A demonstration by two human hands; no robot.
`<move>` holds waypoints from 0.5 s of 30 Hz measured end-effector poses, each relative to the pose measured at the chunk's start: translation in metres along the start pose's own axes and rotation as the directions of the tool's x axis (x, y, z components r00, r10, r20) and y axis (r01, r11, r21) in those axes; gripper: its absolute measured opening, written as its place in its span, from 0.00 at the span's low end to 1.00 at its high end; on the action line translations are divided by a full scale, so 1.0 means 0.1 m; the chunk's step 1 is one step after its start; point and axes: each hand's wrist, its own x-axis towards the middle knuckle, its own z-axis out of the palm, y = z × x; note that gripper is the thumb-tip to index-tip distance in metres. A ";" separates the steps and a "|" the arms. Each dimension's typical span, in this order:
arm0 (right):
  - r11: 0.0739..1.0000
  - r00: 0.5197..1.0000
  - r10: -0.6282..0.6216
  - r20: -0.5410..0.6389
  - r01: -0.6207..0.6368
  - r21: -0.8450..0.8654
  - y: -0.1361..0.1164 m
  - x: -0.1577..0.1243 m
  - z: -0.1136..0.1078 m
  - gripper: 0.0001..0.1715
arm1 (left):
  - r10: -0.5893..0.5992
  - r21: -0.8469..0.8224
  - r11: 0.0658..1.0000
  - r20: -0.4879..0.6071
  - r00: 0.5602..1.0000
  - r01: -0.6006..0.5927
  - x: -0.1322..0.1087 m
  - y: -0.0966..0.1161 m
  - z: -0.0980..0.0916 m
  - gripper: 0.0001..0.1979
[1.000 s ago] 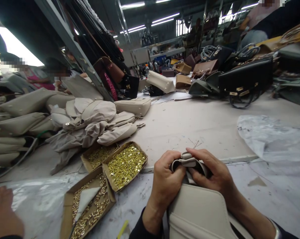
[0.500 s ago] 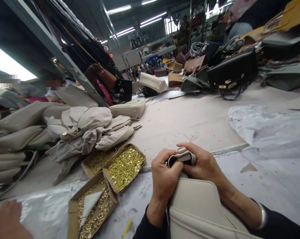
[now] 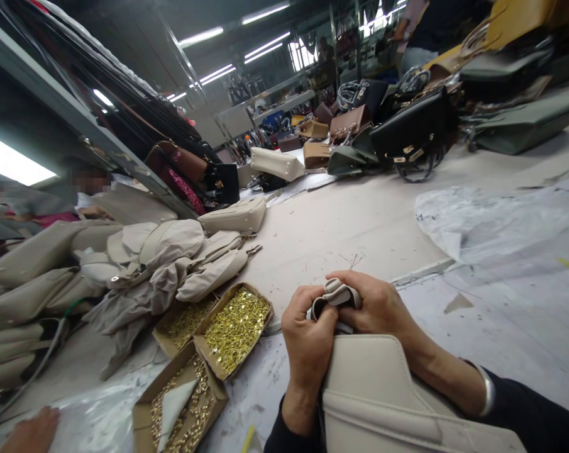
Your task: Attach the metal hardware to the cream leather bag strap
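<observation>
A beige leather handbag (image 3: 369, 371) lies in front of me at the lower right, its flap towards me. At its far end both my hands grip a curled, folded beige leather piece (image 3: 334, 291). My left hand (image 3: 307, 343) is closed on the left side of this piece, thumb pressed on top. From the right, my right hand (image 3: 383, 311) is closed round the other side, with its index finger over the far edge. The hands hide where the folded piece meets the bag.
Cardboard boxes hold gold studs (image 3: 237, 330) and small gold fittings (image 3: 202, 402) at my left. Beyond are piled beige bag parts (image 3: 171, 242). Another person's hand (image 3: 34, 431) rests at the lower left. Plastic sheeting (image 3: 482, 220) lies right; finished bags (image 3: 411, 135) stand at the back.
The view has shifted slightly, so the boxes sit a little lower. My hands keep their grip on the folded leather. The other person's hand has drawn back towards the lower left edge.
</observation>
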 end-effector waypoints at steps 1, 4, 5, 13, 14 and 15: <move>1.000 1.000 -0.027 0.015 0.027 -0.002 0.01 0.00 -0.02 0.20 | 0.013 -0.004 1.000 -0.005 1.000 -0.013 0.00 -0.01 0.01 0.09; 0.994 0.993 -0.106 0.042 0.106 0.019 0.00 0.03 -0.07 0.19 | 0.017 -0.051 0.999 -0.012 1.000 -0.017 0.00 -0.02 0.02 0.09; 0.992 0.991 -0.124 0.048 0.122 0.034 -0.02 0.03 -0.08 0.19 | 0.003 -0.074 0.997 -0.008 1.000 -0.004 0.00 -0.03 0.02 0.09; 0.987 0.989 -0.146 -0.021 0.144 -0.076 -0.04 0.01 -0.15 0.16 | -0.080 -0.152 0.985 -0.008 0.997 0.077 0.01 -0.10 -0.04 0.08; 0.984 0.987 -0.159 -0.022 0.157 -0.078 -0.02 -0.01 -0.18 0.15 | -0.088 -0.158 0.984 -0.015 0.996 0.084 0.01 -0.11 -0.04 0.08; 0.983 0.985 -0.175 -0.015 0.173 -0.065 0.00 -0.02 -0.20 0.15 | -0.099 -0.165 0.982 -0.025 0.995 0.093 -0.01 -0.10 -0.03 0.08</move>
